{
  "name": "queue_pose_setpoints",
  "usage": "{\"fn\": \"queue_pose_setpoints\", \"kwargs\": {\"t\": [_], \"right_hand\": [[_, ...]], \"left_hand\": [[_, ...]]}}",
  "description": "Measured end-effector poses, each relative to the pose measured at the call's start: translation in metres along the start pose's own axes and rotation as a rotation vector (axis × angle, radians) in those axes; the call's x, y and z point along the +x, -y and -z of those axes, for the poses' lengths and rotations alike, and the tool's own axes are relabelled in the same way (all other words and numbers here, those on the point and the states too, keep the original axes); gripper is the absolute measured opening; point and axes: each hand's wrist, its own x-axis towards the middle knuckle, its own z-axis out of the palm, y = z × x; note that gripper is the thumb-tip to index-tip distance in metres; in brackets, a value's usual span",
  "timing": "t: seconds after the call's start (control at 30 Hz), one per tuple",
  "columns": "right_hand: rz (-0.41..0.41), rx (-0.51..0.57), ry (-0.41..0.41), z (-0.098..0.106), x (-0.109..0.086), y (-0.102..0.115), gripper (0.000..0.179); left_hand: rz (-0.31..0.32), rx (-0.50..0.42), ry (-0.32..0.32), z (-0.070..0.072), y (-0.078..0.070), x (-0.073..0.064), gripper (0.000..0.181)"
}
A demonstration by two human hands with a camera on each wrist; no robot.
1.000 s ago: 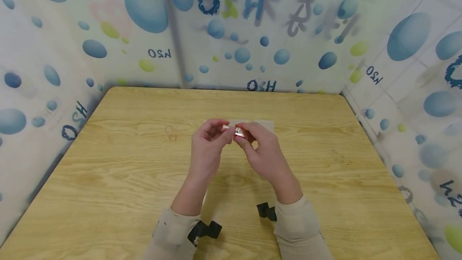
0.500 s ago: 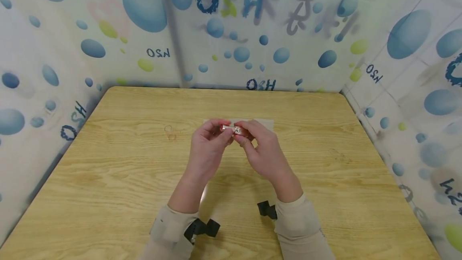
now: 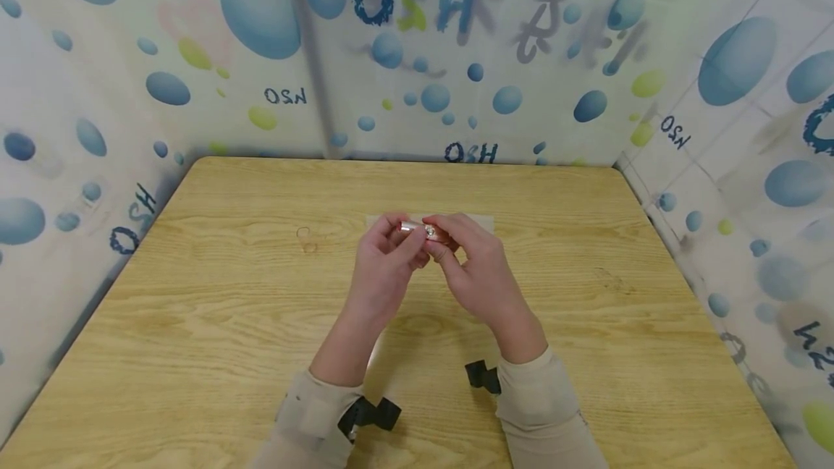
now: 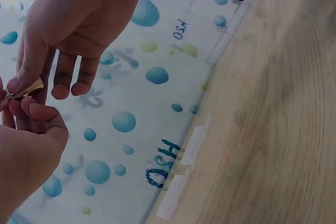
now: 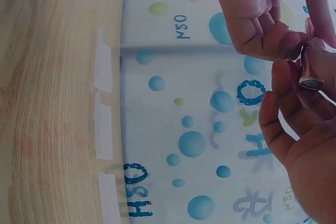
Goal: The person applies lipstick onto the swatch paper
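Observation:
Above the far middle of the table, both hands hold a small shiny pink-and-silver object (image 3: 410, 226) between them. My left hand (image 3: 381, 270) pinches its left part with thumb and fingers. The right hand (image 3: 478, 266) pinches the other end, thumb below and index finger above. A round, gem-like detail shows between the fingertips in the head view. In the right wrist view, a gold-rimmed end of the object (image 5: 311, 83) points out by the fingers. Fingers cover much of the object, so I cannot tell its kind.
The wooden table (image 3: 260, 324) meets bubble-printed walls (image 3: 423, 93) at its back and sides. White strips (image 5: 104, 132) lie along its far part, partly behind the hands in the head view. Black wrist devices (image 3: 371, 415) sit on both light sleeves.
My left hand has shifted slightly right, closer to the right hand, and more of the object's silver part shows at the left. The right hand has hardly moved.

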Motion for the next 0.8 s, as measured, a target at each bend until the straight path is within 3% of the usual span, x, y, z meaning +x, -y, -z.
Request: {"fn": "queue_pose_setpoints", "kwargs": {"t": [0.2, 0.6, 0.8], "right_hand": [[0.012, 0.005, -0.002, -0.0005, -0.0003, -0.0017, 0.033], [-0.004, -0.011, 0.002, 0.0005, -0.0013, -0.0034, 0.032], [-0.002, 0.000, -0.012, 0.0001, -0.0014, -0.0020, 0.032]], "left_hand": [[-0.057, -0.025, -0.017, -0.0008, 0.0018, -0.0009, 0.031], [-0.061, 0.001, 0.118, 0.0057, -0.0010, -0.0036, 0.033], [-0.016, 0.013, 0.039, -0.0002, -0.0005, -0.0035, 0.027]]}}
